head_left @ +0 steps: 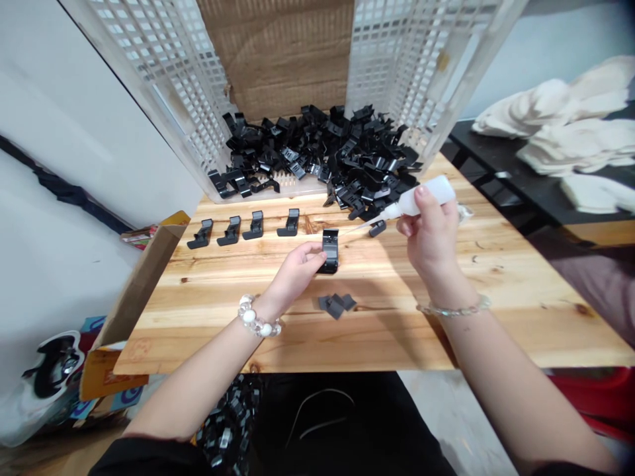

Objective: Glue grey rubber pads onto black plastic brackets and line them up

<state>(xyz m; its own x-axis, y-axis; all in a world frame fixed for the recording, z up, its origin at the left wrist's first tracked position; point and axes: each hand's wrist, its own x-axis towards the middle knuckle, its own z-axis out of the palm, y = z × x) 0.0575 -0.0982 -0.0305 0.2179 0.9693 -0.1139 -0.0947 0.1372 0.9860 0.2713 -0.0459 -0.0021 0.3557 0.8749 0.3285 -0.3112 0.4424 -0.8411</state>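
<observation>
My left hand [296, 270] pinches a black plastic clip [330, 250] standing on the wooden table [208, 311]. A white squeeze bottle [421, 196] with a long thin nozzle lies in my right hand [430, 239], closed round it; the nozzle tip reaches toward the top of the clip. A few small dark grey pads [337, 304] lie just in front of the clip. Several finished-looking black clips [244, 229] stand in a row to the left.
A tipped white plastic crate [163, 79] at the back spills a heap of black clips [322, 158] onto the table. A cardboard box [129, 311] stands at the left edge. White cloths [570, 132] lie on a dark bench, right.
</observation>
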